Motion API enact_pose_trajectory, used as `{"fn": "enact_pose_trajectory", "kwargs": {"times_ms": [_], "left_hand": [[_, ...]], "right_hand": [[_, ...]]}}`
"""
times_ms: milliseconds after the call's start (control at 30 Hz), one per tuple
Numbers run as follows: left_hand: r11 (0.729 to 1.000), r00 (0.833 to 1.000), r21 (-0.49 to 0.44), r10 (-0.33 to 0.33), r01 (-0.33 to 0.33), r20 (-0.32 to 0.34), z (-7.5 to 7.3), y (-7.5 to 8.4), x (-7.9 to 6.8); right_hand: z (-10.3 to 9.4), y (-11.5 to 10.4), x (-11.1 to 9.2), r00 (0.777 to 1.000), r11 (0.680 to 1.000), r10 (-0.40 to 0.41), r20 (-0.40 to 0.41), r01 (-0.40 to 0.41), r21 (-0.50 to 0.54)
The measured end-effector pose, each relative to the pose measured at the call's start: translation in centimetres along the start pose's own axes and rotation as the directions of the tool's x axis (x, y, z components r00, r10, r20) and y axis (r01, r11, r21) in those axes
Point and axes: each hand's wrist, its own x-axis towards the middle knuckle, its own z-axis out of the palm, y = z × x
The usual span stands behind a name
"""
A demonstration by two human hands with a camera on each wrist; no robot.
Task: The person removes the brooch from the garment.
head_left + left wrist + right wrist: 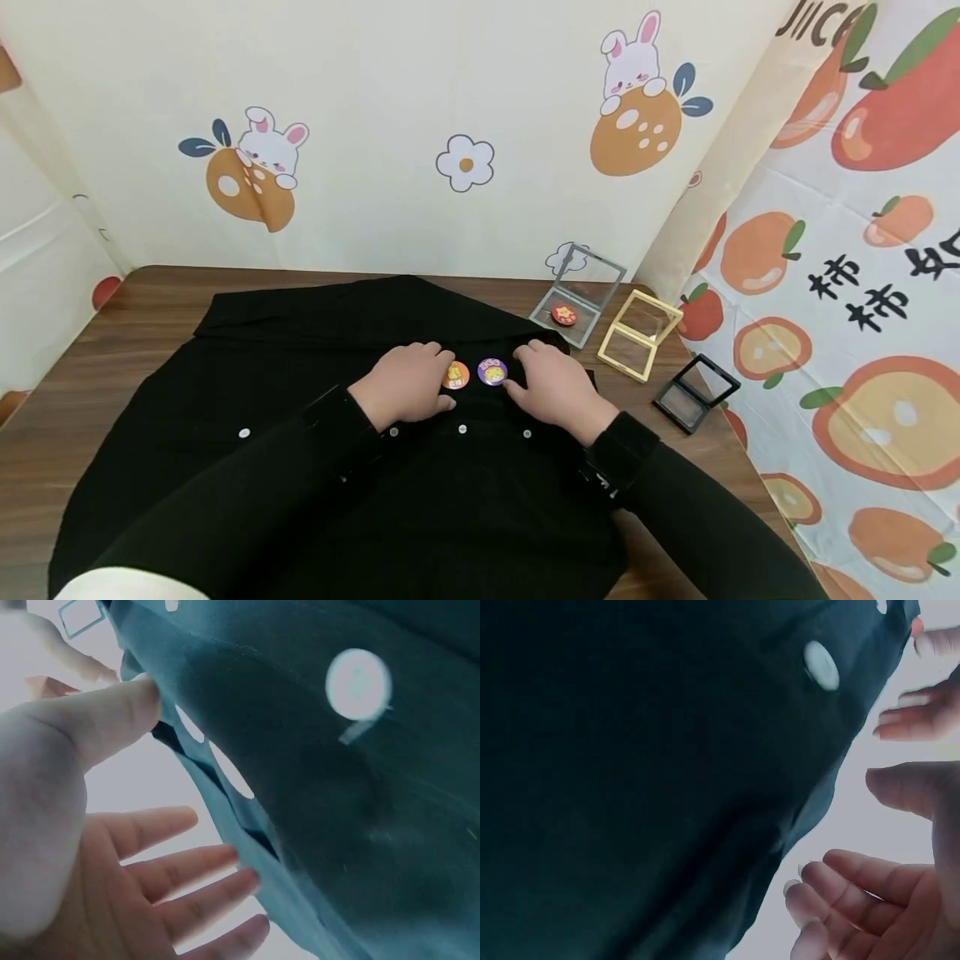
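A black shirt with white buttons (165,400) lies on a brown wooden table (45,467). The left hand (405,382), fingers apart, is beside a round orange badge (456,376) on the shirt; next comes a round purple badge (492,372), then the right hand (557,387), thumb and fingers apart, then open grey (577,299), yellow (634,335) and black square cases (692,393).

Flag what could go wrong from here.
The orange badge and purple badge sit between the left hand and right hand, so either hand might knock one askew. Whether they are fastened isn't visible; if loose, they could slide. Shifting the black shirt might nudge the nearby open grey case holding a red badge.
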Motion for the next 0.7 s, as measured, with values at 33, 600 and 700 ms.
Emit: {"fn": "enact_pose_trajectory", "kwargs": {"times_ms": [33,600,700], "left_hand": [[1.0,1.0,-0.003,0.007,-0.007,-0.003,0.1,0.1,0.4],[1.0,0.998,-0.006,-0.007,0.008,0.067,0.6,0.5,3.4],[1.0,0.996,0.003,-0.016,0.016,0.092,0.7,0.4,3.5]], "right_hand": [[0.3,-0.1,0.0,1.0,1.0,-0.004,0.005,0.004,-0.001],[1.8,0.4,1.5,0.998,1.0,-0.006,0.063,0.005,0.027],[1.8,0.4,1.6,0.997,1.0,-0.004,0.082,0.002,0.024]]}}
